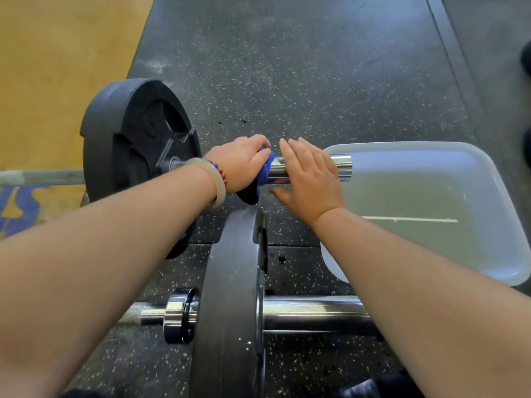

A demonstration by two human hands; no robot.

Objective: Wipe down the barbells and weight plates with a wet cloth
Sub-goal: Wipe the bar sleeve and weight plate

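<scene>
Beside upright weight plate (138,145), clamps blue cloth (265,169) round chrome barbell sleeve (342,168) with left hand (241,165), fingers (258,143) curled about it, likely for wiping lengthwise. Rests right hand (309,179) flat on sleeve, fingers straight and close together, probably against rolling. Keeps basin (431,146) under sleeve end, apparently for rewetting

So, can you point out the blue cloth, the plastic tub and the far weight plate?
blue cloth (265,170): head view, on its bright blue fold.
plastic tub (416,145): head view, on its far rim.
far weight plate (135,133): head view, on its black face.
</scene>
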